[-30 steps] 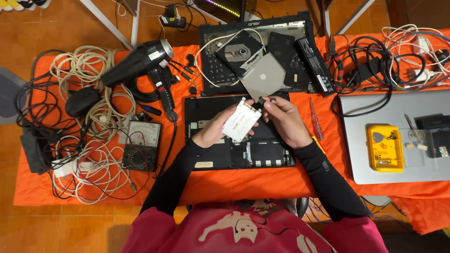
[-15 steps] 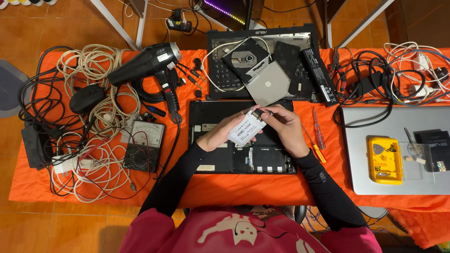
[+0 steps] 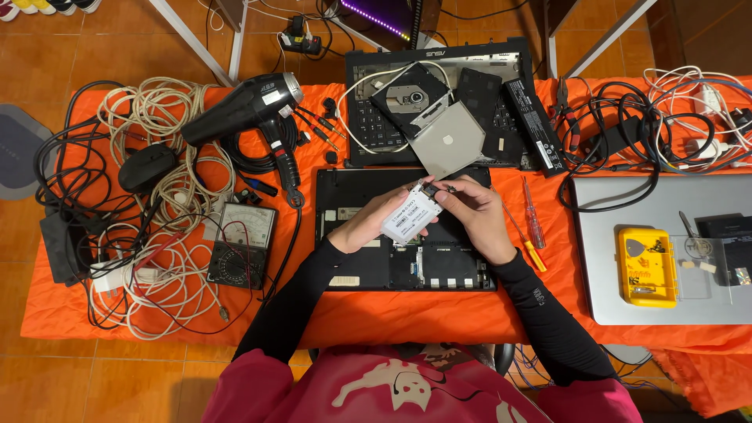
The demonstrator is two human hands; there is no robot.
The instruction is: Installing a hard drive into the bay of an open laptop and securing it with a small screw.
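Observation:
My left hand (image 3: 370,225) holds a flat white drive (image 3: 410,217) from below, tilted, over an opened black laptop base (image 3: 368,266). My right hand (image 3: 470,213) grips the drive's upper right corner, where a small dark part sticks out; fingers pinch there. Both hands hover above the laptop's open bay. Black sleeves cover both forearms.
Behind lies another dismantled laptop (image 3: 517,63) with a silver optical drive (image 3: 450,141). A black hair dryer (image 3: 243,106), a multimeter (image 3: 243,244) and tangled white cables (image 3: 168,251) lie at the left. Screwdrivers (image 3: 533,223), a silver laptop (image 3: 627,235) and a yellow parts box (image 3: 646,266) sit at the right.
The hands and drive have stayed over the laptop base; my right fingers have shifted to the drive's upper corner. The view has drifted slightly.

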